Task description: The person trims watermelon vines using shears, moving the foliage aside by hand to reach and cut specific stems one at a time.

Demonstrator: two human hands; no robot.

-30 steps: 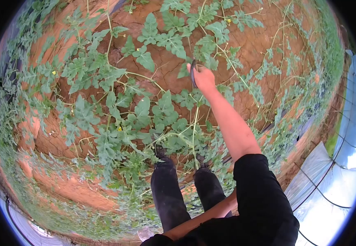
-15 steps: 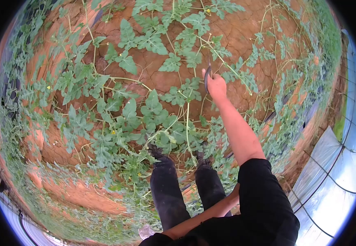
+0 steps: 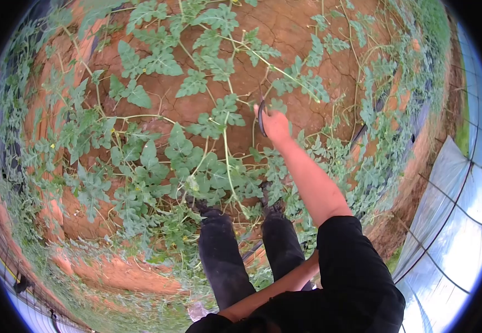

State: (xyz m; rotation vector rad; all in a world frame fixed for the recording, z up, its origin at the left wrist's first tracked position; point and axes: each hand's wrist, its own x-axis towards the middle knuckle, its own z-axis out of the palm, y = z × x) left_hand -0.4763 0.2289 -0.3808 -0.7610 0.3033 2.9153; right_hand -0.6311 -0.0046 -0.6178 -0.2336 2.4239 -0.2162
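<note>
I am standing on a bed of cracked red soil, and it is spreading bare between the plants because the vines are running flat along the ground rather than climbing. The vines are lying thickest around my legs, so my feet are mostly hidden under their lobed leaves. Off to my right, a sheet of clear plastic on thin ribs is closing in the plot. My right arm is stretching out straight and low in front of me, since the growth I am working at is sitting down at soil level. My right hand is curling shut around a small dark tool, its curved end sticking out beside my thumb, close against a thin stem near a leaf. My left hand is out of sight; only the forearm is crossing my body, tucked back out of the way.
</note>
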